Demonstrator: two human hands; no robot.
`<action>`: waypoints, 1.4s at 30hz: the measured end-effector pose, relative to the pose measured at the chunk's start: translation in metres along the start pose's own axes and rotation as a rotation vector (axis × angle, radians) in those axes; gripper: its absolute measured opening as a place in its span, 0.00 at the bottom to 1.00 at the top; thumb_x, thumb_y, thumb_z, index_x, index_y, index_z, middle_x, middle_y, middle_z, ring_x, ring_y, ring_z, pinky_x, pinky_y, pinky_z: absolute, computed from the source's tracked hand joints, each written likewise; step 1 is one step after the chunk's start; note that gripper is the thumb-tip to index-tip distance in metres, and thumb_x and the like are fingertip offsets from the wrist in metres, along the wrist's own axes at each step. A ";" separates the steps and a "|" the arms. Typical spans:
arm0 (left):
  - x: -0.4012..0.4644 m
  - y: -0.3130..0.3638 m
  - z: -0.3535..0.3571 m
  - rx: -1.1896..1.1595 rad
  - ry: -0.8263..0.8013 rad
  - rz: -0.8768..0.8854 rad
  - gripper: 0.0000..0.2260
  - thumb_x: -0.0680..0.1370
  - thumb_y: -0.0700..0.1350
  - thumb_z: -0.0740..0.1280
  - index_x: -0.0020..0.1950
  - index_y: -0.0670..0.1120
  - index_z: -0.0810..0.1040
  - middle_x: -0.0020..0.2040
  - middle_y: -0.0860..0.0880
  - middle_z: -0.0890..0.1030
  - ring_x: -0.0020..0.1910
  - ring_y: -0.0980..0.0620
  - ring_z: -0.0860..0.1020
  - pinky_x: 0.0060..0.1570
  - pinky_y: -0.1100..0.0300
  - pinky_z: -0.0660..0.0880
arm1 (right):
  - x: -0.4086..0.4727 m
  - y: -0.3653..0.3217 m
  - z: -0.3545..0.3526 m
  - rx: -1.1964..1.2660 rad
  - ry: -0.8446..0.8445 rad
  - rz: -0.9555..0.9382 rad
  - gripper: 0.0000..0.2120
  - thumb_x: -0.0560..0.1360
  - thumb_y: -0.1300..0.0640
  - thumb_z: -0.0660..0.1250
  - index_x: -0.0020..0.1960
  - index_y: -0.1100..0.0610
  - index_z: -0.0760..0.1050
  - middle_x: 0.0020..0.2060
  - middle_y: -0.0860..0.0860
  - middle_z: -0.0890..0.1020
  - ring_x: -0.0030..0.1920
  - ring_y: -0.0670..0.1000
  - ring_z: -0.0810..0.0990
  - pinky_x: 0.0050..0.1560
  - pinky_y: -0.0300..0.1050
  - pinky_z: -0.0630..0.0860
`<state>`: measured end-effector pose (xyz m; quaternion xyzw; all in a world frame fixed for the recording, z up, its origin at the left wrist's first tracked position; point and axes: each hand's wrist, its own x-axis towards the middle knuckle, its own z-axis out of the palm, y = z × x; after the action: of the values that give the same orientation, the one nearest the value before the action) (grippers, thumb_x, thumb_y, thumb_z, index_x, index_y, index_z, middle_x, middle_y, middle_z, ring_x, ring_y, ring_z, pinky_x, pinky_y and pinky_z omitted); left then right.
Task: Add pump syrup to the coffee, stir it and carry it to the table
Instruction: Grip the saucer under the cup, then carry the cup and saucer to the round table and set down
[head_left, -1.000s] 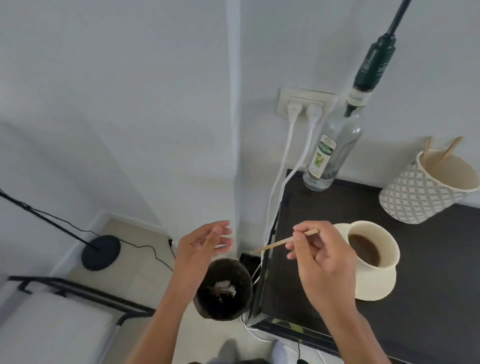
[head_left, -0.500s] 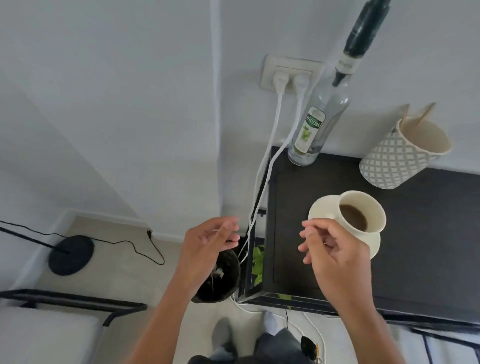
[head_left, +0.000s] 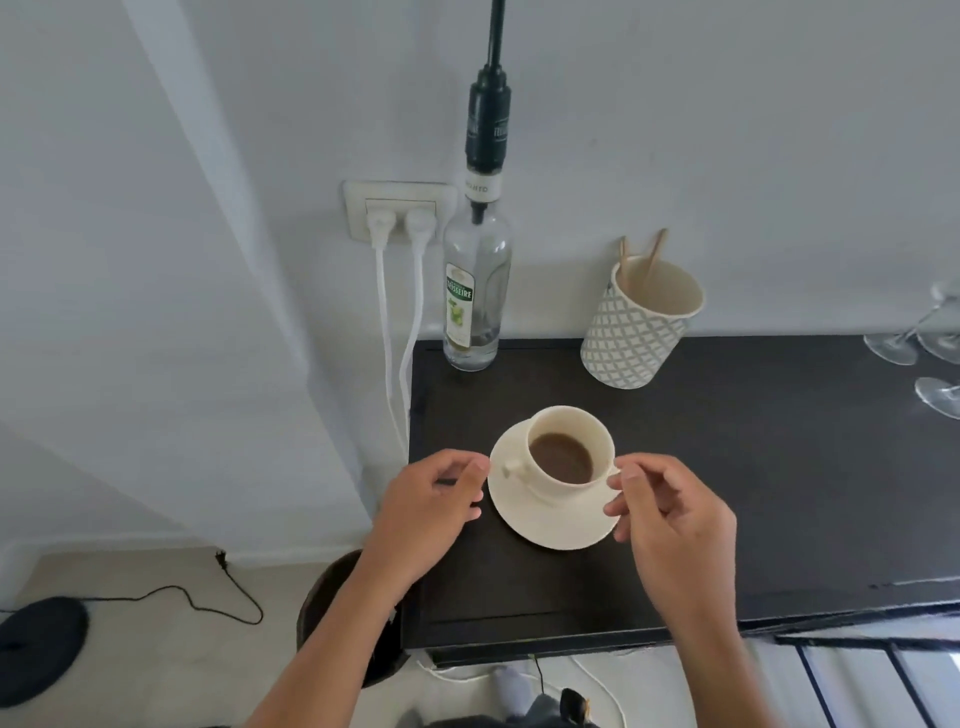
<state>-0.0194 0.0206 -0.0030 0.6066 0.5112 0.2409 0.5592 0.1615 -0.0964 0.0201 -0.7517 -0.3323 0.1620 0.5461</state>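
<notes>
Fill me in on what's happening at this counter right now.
A person is reaching with both bare hands for a cream saucer that carries a cup of coffee on the dark counter. The left hand and right hand sit at opposite edges of the saucer, fingers curled, with no firm grip visible yet. The pump syrup bottle stands at the back by the wall, beside a patterned cup of wooden stirrers.

Patterned cup (head_left: 635, 332) with sticks (head_left: 653, 260) is seen at counter's (head_left: 779, 467) back edge; glasses (head_left: 930, 353) at right edge; bin (head_left: 332, 597) on floor.
</notes>
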 end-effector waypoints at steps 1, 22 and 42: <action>0.002 0.004 0.005 0.011 -0.010 -0.019 0.10 0.82 0.57 0.64 0.55 0.57 0.82 0.53 0.55 0.87 0.50 0.57 0.87 0.56 0.55 0.85 | 0.006 0.004 -0.003 -0.006 0.000 0.016 0.09 0.80 0.62 0.67 0.45 0.52 0.83 0.33 0.48 0.85 0.32 0.46 0.83 0.33 0.40 0.80; 0.008 0.022 0.061 0.026 0.140 -0.303 0.26 0.66 0.74 0.66 0.54 0.59 0.86 0.52 0.60 0.87 0.54 0.57 0.85 0.60 0.48 0.83 | 0.087 0.050 -0.017 -0.197 -0.544 0.268 0.34 0.76 0.34 0.62 0.76 0.52 0.70 0.64 0.46 0.78 0.58 0.47 0.81 0.61 0.51 0.78; -0.203 -0.041 0.013 -0.440 0.688 -0.323 0.13 0.73 0.59 0.73 0.54 0.54 0.87 0.44 0.60 0.88 0.44 0.58 0.87 0.53 0.49 0.86 | -0.045 -0.006 0.036 -0.104 -1.184 0.128 0.30 0.66 0.31 0.69 0.63 0.44 0.80 0.62 0.47 0.77 0.54 0.46 0.81 0.54 0.46 0.75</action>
<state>-0.0957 -0.1720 0.0128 0.2696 0.6924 0.4417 0.5028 0.1047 -0.1003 0.0075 -0.5777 -0.5418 0.5696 0.2197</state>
